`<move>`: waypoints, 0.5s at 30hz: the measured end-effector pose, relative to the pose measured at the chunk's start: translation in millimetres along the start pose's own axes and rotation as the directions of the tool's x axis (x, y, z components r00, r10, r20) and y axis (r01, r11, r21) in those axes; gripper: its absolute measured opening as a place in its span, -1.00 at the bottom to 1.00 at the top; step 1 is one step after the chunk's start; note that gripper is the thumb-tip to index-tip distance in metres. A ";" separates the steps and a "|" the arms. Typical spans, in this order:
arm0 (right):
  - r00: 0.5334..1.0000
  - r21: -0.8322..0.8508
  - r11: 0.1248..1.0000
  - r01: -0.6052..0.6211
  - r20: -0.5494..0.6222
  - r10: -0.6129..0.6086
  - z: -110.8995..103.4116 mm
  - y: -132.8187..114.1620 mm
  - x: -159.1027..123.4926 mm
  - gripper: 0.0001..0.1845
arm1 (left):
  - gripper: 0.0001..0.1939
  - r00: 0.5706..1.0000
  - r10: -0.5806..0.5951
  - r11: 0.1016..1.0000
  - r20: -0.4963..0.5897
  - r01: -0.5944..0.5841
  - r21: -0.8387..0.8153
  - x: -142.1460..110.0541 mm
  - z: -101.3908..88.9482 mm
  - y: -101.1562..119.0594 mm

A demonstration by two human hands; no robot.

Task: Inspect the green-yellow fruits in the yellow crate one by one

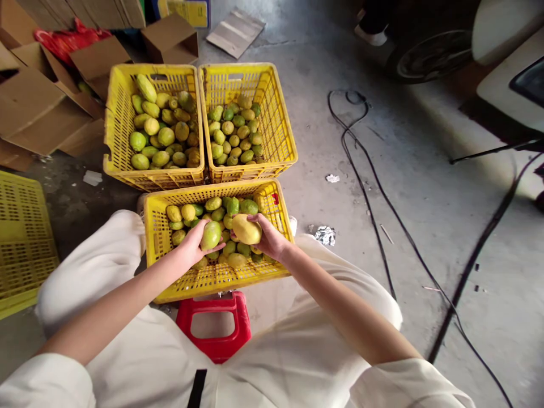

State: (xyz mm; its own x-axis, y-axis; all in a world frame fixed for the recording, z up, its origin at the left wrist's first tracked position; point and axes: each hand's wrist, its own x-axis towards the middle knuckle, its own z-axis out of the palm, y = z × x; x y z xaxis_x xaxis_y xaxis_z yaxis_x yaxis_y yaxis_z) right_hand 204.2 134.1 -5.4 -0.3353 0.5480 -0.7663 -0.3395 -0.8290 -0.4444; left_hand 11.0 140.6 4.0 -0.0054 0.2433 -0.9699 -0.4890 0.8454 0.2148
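Observation:
Between my knees stands a yellow plastic crate (pixel 170 290) holding green and yellow oval fruit. Over it, my left hand (pixel 196 243) is closed round a green oval fruit (pixel 211 236). My right hand (pixel 272 241), just beside it, grips a larger yellow oval fruit (pixel 247 229) with the thumb on top. The two held fruits are close together but apart. Beyond this crate, a left yellow crate (pixel 121 170) contains larger, longer fruit, and a right yellow crate (pixel 278 113) contains smaller, rounder ones. Some of the fruit in the near crate is hidden by my hands.
A red plastic stool (pixel 242 328) shows between my legs. At the far left are opened cardboard boxes (pixel 38 107) and another yellow crate (pixel 25 238). Black cables (pixel 374 164) run across the floor on the right, near a vehicle wheel (pixel 437 54). A person's shoe (pixel 372 37) is beside it.

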 end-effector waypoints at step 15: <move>0.988 -0.015 0.989 0.150 0.046 -0.149 -1.7 2.9 0.7 -0.44 | -0.87 0.975 0.164 0.980 0.150 -0.179 0.091 -10.6 4.9 -1.2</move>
State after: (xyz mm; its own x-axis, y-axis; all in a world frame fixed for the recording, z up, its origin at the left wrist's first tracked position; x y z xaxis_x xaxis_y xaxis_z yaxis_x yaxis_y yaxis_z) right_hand 204.5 131.9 -7.9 -0.3210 0.6703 -0.6691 -0.3726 -0.7389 -0.5614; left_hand 15.9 139.4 14.6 0.0453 0.4472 -0.8933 -0.3989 0.8279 0.3942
